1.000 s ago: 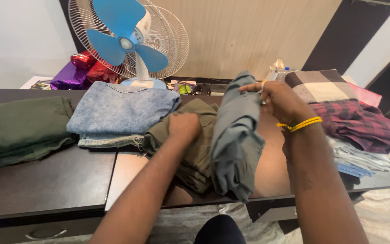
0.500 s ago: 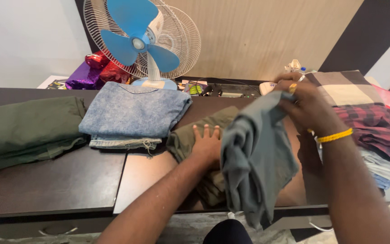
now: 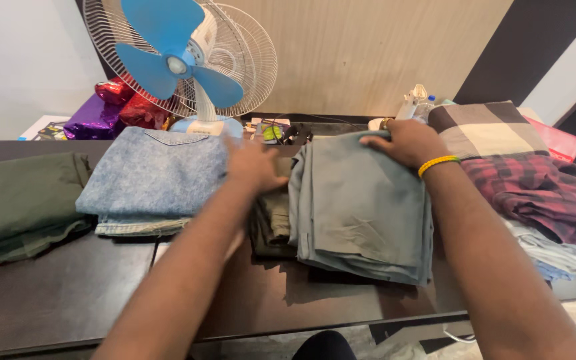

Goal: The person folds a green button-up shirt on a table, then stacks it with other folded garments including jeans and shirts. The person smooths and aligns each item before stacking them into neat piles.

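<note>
A folded grey-green garment [image 3: 361, 210] lies flat on the dark table [image 3: 68, 293]. My right hand [image 3: 405, 141], with a yellow band at the wrist, grips the garment's far edge. My left hand [image 3: 255, 165] is spread with fingers apart, resting at the garment's left edge, over a dark olive folded garment [image 3: 273, 223] that lies partly under the grey one. Just left of that hand sits a folded light-blue denim garment [image 3: 151, 180].
A dark green garment [image 3: 21, 203] lies at the far left. A pile of plaid shirts [image 3: 535, 187] over light-blue clothes is at the right. A blue-bladed table fan [image 3: 181, 63] stands behind the denim, with shiny purple and red wrapped items [image 3: 111, 110] and small clutter beside it.
The grey garment, held up and hanging from my right hand before, now lies flat and folded on the table. My left hand has shifted up to its left edge.
</note>
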